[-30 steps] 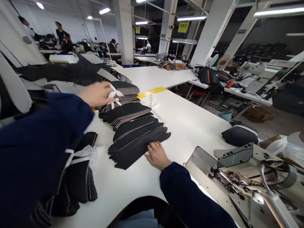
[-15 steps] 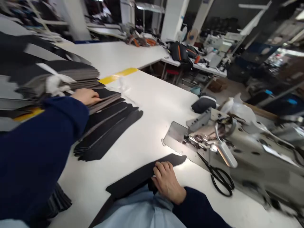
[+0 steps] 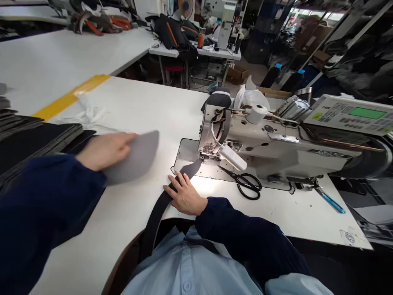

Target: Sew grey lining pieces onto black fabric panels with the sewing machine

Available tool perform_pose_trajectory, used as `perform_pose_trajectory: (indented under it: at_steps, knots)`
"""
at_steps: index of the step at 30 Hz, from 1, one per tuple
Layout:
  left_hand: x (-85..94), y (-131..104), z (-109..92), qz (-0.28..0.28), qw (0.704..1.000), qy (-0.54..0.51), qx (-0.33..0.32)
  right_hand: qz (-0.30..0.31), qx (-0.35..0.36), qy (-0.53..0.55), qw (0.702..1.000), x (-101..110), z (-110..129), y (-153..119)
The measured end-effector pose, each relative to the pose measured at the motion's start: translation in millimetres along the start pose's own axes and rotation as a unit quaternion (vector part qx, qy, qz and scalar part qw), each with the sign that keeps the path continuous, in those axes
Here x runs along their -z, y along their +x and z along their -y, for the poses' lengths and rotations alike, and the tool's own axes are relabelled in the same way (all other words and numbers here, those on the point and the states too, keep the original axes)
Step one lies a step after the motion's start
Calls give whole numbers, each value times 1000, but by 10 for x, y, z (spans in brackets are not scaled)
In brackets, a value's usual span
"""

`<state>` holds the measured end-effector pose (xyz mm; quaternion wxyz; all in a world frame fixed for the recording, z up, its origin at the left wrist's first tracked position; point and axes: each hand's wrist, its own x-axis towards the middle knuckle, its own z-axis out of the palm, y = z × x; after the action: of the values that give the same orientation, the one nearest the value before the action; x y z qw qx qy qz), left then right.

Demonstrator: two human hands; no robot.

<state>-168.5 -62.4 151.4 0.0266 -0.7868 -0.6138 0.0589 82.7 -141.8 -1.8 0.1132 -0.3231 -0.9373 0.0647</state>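
Observation:
My left hand [image 3: 106, 150], blurred by motion, grips a grey fabric piece [image 3: 138, 157] over the white table [image 3: 123, 209], right of the stacked dark pieces [image 3: 37, 137]. My right hand [image 3: 186, 194] lies with fingers spread on a long dark fabric strip [image 3: 155, 217]. One end of this strip reaches the needle area of the sewing machine [image 3: 260, 139]; the other hangs over the table edge near my body. Black scissors [image 3: 248, 182] rest just right of my right hand, below the machine's lamp.
A light blue cutter [image 3: 333, 201] lies at the table's right. Yellow tape [image 3: 72, 96] crosses the table at the upper left, beside crumpled white scraps [image 3: 89, 112]. A control panel [image 3: 353, 112] stands behind the machine. A black bag [image 3: 168, 30] sits on a farther table.
The view has swung right. My left hand has left the stack with a grey piece. My right hand has carried the dark strip to the machine, and its fingers have spread.

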Motion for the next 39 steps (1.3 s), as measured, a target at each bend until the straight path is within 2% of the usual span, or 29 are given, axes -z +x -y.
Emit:
perform_pose_trajectory:
  at_steps: [2,4,7,10,12,15,17,19,21,23,27,30,33,36,39]
  knots:
    - [-168,120,-457,85,994,-14,-70,2,-8,8,1000,-1,-40,11]
    - [-390,200,-736,133,980,-23,-148,-2,-16,13,1000,-16,-93,24]
    - [-712,245,-871,183,944,-28,-272,-3,-8,11,1000,-53,-184,42]
    - [-888,227,-877,192,928,-13,-319,-5,3,8,1000,-82,-231,50]
    - [-893,212,-915,161,935,0,-317,-9,-2,5,1000,-83,-221,52]
    - [-794,219,-1028,126,954,25,-272,-2,-24,-7,1000,-47,-171,52]
    - [-724,232,-1074,127,960,37,-248,12,-37,-14,999,-8,-145,50]
    - [-701,225,-1060,152,951,25,-269,23,-43,-13,999,32,-139,47]
    - [-737,187,-1002,176,938,3,-298,27,-43,-6,999,65,-151,43]
    - [-814,131,-944,173,939,2,-297,25,-40,4,999,88,-172,40]
    - [-922,83,-939,94,961,24,-260,22,-41,14,999,106,-205,40]
    - [-872,127,-1065,58,969,33,-238,22,-51,16,998,104,-206,51]
    - [-778,171,-1288,39,970,44,-235,49,-52,17,997,99,-198,64]
    - [-743,191,-1509,32,968,50,-245,84,-44,18,995,95,-199,70]
    - [-770,212,-1629,34,966,59,-248,92,-35,22,995,93,-207,71]
